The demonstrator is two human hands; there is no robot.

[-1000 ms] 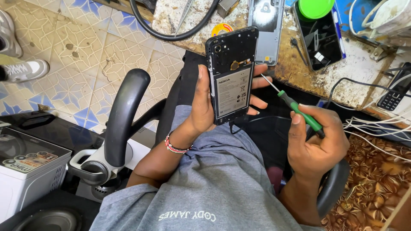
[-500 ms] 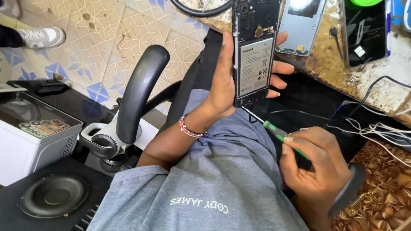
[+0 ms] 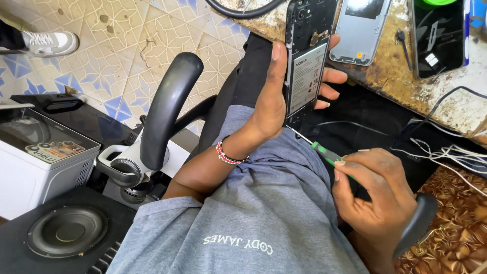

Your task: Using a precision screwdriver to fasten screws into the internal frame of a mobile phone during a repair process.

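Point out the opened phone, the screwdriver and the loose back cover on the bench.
phone (image 3: pixel 305 76), head view, on the white battery label.
screwdriver (image 3: pixel 322 151), head view, on the green handle just ahead of the right hand's fingers.
back cover (image 3: pixel 361 30), head view, on its grey inner face.

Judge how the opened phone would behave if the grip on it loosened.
The phone looks stiff and flat, so it would probably slide, not roll. Only the left hand clamps its edges, upright, so it might tip. With its back cover off, the exposed insides seem fragile.
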